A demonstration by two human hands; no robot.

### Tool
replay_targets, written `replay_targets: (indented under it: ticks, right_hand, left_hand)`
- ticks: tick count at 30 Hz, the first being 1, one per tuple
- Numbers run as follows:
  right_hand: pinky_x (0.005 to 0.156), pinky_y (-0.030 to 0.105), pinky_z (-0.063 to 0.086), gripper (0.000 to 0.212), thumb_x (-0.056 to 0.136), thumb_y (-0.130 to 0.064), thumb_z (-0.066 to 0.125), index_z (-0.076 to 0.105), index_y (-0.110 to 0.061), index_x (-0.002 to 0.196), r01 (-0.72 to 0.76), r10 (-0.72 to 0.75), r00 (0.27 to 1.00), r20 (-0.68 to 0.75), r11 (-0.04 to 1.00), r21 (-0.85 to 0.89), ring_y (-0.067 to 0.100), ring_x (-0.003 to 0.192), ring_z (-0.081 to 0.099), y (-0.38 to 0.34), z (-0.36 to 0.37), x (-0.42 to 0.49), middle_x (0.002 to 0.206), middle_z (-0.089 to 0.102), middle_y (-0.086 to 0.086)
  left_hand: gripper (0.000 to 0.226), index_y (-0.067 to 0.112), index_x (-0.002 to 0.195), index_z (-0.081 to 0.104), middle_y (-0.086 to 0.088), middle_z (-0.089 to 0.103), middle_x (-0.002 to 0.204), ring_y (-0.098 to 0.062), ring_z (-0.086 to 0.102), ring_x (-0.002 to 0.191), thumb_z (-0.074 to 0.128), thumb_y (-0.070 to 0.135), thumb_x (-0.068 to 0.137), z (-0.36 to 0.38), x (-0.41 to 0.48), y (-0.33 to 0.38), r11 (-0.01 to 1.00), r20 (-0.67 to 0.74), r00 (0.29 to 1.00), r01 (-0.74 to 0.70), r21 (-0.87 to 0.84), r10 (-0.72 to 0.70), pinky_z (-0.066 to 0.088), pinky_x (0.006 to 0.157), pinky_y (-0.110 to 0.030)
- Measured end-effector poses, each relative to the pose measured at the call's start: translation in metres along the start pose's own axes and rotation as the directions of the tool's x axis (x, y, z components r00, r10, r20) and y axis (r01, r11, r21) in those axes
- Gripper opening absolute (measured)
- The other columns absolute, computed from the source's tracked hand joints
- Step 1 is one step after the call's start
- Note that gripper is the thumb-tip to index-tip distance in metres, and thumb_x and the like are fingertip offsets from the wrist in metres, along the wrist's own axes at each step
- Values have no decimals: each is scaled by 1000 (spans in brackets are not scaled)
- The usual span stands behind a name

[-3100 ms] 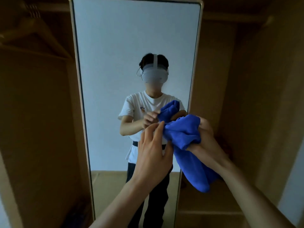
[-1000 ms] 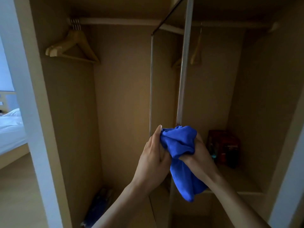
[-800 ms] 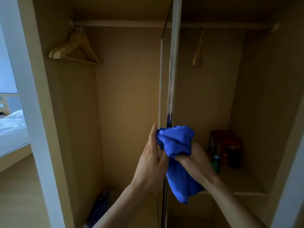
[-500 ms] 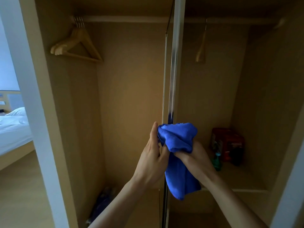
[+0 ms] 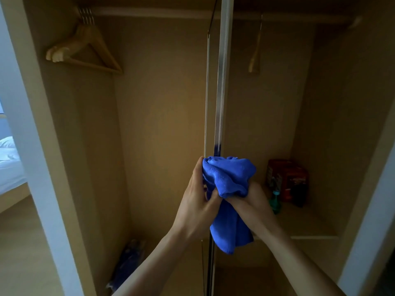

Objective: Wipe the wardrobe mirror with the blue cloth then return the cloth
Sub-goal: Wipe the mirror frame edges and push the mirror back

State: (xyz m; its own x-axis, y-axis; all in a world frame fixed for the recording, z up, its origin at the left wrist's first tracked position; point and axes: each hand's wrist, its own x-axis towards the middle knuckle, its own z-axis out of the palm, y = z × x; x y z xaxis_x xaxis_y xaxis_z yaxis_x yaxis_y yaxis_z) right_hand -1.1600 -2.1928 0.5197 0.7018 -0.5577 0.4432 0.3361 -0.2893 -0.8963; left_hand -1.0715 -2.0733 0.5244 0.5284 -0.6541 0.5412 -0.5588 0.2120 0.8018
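The wardrobe mirror faced me squarely three seconds ago; it has since swung round, and I now see only its thin edge, rising straight above my grip and running down below it; I take this to mean the wiping is done and the glass is being turned back into the wardrobe, which leaves the return of the cloth. The blue cloth is still bunched between my hands, its tail hanging beneath them; my right hand is curled round the bundle and carries it; my left hand lies with straight fingers against the bundle's left side, thumb tucked toward the cloth, and whether it also touches the mirror's edge I cannot tell. Just right of my grip, on a shelf, stand a red box and a green bottle; up and to the left hang wooden hangers.
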Motion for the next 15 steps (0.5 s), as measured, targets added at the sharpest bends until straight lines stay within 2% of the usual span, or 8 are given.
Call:
replay_targets:
  ticks: [3,6,7,8,9,11,13,15]
  right_hand:
    - [59,10,52,22,78,-5,80,62,-14,86,-82,81,997,14,961,264,5,68,71,15,-4,10,82,67,6]
    - [55,3,48,76,15,-12,104,69,1,81,-195,127,980,150,728,657,5,62,72,21,8,18,70,72,20]
    - [81,-7,38,71,35,-7,103,69,9,95,-156,92,986,136,784,601,6,87,74,14,13,18,93,76,22]
    - [103,-5,17,53,72,3,85,61,10,119,63,-43,998,-50,847,527,11,114,66,1,8,15,122,69,21]
    - [110,0,9,38,92,7,62,62,-5,129,235,-139,963,-230,851,470,11,125,60,9,5,25,134,64,10]
    - [113,5,15,47,100,9,43,63,-22,129,433,-368,894,-254,855,287,6,126,57,25,-1,37,136,64,-2]
    - [117,11,7,40,100,9,28,53,10,132,329,-272,944,-186,743,583,20,134,51,2,1,34,139,56,26]
    - [88,4,46,23,81,5,50,71,10,90,67,52,967,-250,893,445,13,93,73,13,-1,49,89,71,26]
  left_hand:
    - [65,41,150,31,28,56,137,3,55,127,62,23,95,-1,5,-3,999,-27,999,-23,28,24,48,96,-13]
    - [61,41,149,35,26,56,138,3,54,128,62,20,98,-1,13,-9,996,-59,997,-48,79,52,49,101,-19]
    - [61,35,151,36,22,56,140,1,54,130,62,21,98,0,15,-12,994,-73,995,-53,90,60,49,105,-26]
    - [61,31,153,37,19,56,141,-1,53,131,62,22,98,2,17,-13,993,-91,994,-55,101,64,49,107,-32]
    - [61,30,153,37,17,56,142,-1,53,131,61,24,98,3,19,-14,993,-108,992,-54,108,66,49,107,-35]
    - [60,31,153,39,16,56,141,-1,53,130,61,25,98,6,24,-16,992,-129,990,-48,116,63,49,107,-37]
    - [60,31,152,39,15,57,140,-3,54,130,62,19,97,7,30,-19,991,-142,989,-34,127,52,50,107,-38]
    - [60,30,152,40,14,57,139,-4,54,129,63,17,97,8,38,-23,991,-152,988,-20,135,40,50,106,-39]
